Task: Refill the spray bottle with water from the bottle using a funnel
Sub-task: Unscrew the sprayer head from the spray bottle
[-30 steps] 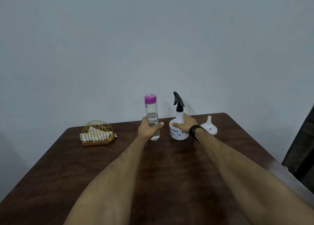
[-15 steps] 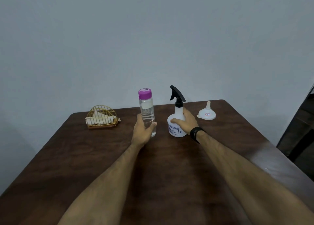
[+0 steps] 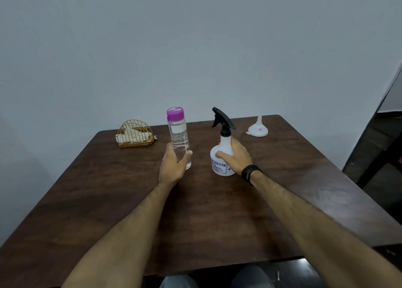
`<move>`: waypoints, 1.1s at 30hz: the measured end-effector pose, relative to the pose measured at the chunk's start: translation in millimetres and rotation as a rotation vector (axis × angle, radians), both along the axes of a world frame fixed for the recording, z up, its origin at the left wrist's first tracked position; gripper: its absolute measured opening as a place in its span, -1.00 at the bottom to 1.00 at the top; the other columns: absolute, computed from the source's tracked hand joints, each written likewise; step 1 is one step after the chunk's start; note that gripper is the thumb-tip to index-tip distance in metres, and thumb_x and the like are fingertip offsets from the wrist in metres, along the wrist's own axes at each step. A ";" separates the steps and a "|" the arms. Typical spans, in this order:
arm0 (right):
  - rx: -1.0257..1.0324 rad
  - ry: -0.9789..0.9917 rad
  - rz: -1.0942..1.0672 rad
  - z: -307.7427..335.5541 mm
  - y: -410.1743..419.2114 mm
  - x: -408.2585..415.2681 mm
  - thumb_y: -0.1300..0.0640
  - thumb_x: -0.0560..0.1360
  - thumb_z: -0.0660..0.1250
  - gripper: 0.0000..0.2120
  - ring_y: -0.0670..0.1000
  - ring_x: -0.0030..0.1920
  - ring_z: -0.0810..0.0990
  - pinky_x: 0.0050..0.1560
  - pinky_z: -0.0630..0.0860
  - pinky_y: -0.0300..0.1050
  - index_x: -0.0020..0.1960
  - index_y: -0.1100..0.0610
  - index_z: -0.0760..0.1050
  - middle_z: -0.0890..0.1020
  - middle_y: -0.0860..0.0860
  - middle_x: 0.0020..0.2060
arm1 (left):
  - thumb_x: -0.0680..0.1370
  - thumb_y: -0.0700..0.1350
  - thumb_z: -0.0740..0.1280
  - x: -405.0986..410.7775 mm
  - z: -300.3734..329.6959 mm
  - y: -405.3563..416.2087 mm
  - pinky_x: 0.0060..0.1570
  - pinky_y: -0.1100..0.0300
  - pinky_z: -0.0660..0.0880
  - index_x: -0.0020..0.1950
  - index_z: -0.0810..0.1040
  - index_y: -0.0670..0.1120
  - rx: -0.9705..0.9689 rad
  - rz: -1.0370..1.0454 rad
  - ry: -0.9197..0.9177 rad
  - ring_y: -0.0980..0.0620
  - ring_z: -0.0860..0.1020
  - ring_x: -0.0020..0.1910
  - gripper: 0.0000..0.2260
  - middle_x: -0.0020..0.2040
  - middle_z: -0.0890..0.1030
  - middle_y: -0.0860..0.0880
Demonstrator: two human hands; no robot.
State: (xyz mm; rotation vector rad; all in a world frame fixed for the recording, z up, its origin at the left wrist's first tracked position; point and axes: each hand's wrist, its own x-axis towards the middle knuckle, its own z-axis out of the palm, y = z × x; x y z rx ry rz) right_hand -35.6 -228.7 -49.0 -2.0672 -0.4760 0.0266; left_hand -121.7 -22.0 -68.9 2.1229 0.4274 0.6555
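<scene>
A clear water bottle point(image 3: 178, 138) with a purple cap stands upright on the dark wooden table point(image 3: 195, 211). My left hand point(image 3: 173, 165) grips its lower part, thumb across the front. To its right stands a white spray bottle point(image 3: 220, 159) with a black trigger head. My right hand point(image 3: 236, 157) wraps round its body from the right. A white funnel point(image 3: 258, 128) sits mouth-down near the table's far right corner, apart from both hands.
A gold wire basket point(image 3: 134, 135) holding white cloth or tissue sits at the far left of the table. A grey wall rises right behind the table. Dark furniture point(image 3: 382, 157) stands to the right of the table.
Both hands have drawn the water bottle and the spray bottle nearer to me, away from the funnel and basket. The camera has tilted, showing more of the table's near edge.
</scene>
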 end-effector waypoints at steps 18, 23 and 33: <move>0.037 -0.144 -0.058 -0.7 2.2 -8.7 -0.24 0.36 0.26 -0.53 -0.01 -0.03 0.63 -0.09 0.57 -0.04 0.21 -0.08 0.50 0.64 -0.11 -0.04 | 0.66 -0.12 0.28 48.8 55.3 -99.4 0.06 0.25 0.55 0.27 0.53 -0.12 -0.239 -0.507 -0.159 0.16 0.64 0.04 -0.79 0.07 0.68 0.01; 0.075 -0.164 -0.041 -3.8 2.4 -7.3 -0.32 0.32 0.28 -0.45 -0.06 -0.06 0.64 -0.12 0.60 -0.06 0.19 -0.03 0.51 0.65 -0.10 -0.05 | 0.61 -0.07 0.27 55.6 53.3 -87.6 0.26 0.03 0.53 0.20 0.57 -0.05 -0.335 -0.583 -0.117 -0.04 0.62 0.19 -0.80 0.14 0.68 -0.10; 0.128 -0.198 -0.115 -8.1 7.7 -7.9 -0.20 0.43 0.17 -0.56 -0.03 -0.07 0.66 -0.08 0.63 0.01 0.17 0.01 0.56 0.68 -0.05 -0.07 | 0.54 -0.05 0.46 56.5 41.5 -113.8 0.05 0.04 0.63 0.18 0.63 0.02 -0.386 -0.204 -0.259 0.03 0.68 -0.01 -0.77 -0.04 0.71 0.02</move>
